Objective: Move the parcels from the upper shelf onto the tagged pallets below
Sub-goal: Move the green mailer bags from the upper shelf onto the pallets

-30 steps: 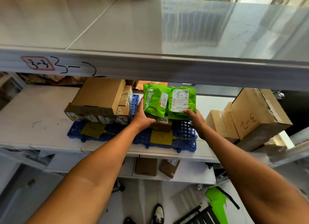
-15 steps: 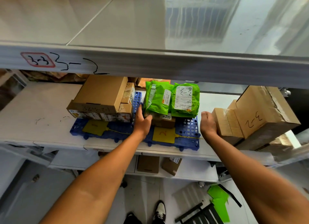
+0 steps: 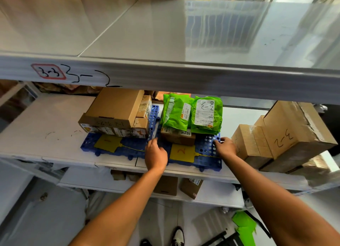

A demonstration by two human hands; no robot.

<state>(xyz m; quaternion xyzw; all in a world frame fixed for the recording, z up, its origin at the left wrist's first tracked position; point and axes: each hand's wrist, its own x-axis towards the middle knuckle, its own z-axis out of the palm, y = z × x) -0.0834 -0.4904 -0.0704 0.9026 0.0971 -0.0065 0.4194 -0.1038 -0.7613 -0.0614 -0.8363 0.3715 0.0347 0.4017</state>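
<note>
Looking at the two green bags (image 3: 193, 115), they're propped on a small box (image 3: 177, 138) on the right pallet (image 3: 209, 153), leaning, so I'd guess a nudge tips them forward off the box. Left hand (image 3: 156, 153) hovers loose over the pallet's left edge, holding nothing. Right hand (image 3: 225, 146) has its fingers on the pallet's right corner, empty too. Not much room: the upper shelf (image 3: 165, 76) lip hangs low over the stack, brown boxes (image 3: 287, 135) crowd the right, and the left pallet (image 3: 128, 148) butts right against this one.
</note>
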